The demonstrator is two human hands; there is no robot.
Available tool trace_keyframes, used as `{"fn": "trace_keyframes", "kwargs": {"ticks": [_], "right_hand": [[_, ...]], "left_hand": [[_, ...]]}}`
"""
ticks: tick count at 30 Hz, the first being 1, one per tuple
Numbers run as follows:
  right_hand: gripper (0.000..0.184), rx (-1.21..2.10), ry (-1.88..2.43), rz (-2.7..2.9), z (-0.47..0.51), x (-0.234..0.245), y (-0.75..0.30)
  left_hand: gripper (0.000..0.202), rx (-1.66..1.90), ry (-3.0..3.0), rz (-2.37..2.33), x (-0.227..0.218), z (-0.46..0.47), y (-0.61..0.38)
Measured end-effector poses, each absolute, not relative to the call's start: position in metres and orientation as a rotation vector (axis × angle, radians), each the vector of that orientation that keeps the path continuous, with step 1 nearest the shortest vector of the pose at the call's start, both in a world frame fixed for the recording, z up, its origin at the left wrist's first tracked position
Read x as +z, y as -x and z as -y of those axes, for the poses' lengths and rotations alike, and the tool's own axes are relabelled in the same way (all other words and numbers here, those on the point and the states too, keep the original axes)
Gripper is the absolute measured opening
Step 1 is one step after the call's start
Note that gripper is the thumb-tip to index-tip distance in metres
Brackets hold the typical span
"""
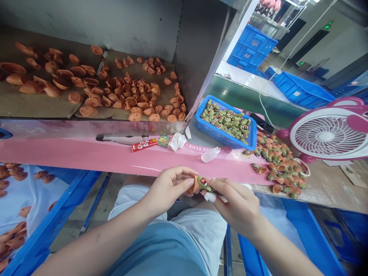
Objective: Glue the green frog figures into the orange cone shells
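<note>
My left hand (pixel 169 188) and my right hand (pixel 235 203) meet above my lap and together pinch a small toy piece (pixel 201 184), orange rubber at one end and green with red markings at the other. A white wrap covers one finger of my right hand. Just beyond my hands lies a translucent plastic squeeze bottle (pixel 209 155) on a pink strip (pixel 115 157). A loose heap of orange and green pieces (pixel 280 168) lies to the right of my right hand.
A blue plastic basket (pixel 225 122) holds green figures. Orange rubber cups (pixel 129 96) cover a shelf at the back. A pink-and-white fan (pixel 324 134) stands at the right. A blue bin (pixel 37 214) with orange pieces sits low on the left. Blue crates (pixel 253 50) stand beyond.
</note>
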State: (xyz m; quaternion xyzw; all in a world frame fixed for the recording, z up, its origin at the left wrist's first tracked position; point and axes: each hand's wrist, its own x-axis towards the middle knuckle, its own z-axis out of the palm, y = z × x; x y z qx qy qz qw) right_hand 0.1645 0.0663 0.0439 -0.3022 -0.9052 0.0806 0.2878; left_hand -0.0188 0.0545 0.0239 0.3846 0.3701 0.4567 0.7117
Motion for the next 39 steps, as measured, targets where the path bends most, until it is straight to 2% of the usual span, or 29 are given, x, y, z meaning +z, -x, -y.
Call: {"fn": "trace_keyframes", "kwargs": {"ticks": [11, 17, 21, 27, 32, 39], "right_hand": [[0.035, 0.193, 0.838, 2.416, -0.062, 0.04, -0.165], [0.024, 0.201, 0.847, 2.396, -0.066, 0.038, -0.162], [0.016, 0.287, 0.915, 2.304, -0.068, 0.04, -0.16], [0.012, 0.545, 1.123, 2.106, -0.067, 0.04, -0.159], [0.021, 0.531, 1.115, 2.149, -0.07, 0.038, -0.16], [0.043, 0.174, 0.76, 2.471, -0.082, 0.038, -0.166]], "left_hand": [[0.007, 0.988, -0.816, -0.798, 0.025, -0.054, 0.016], [0.013, 1.094, -0.856, -1.014, 0.022, -0.053, 0.013], [0.003, 1.227, -0.967, -1.033, 0.02, -0.049, 0.011], [0.016, 1.318, -1.091, -1.021, 0.016, -0.034, 0.009], [0.011, 1.212, -0.925, -1.04, 0.021, -0.035, 0.007], [0.01, 1.112, -0.838, -0.994, 0.031, -0.04, 0.006]]}}
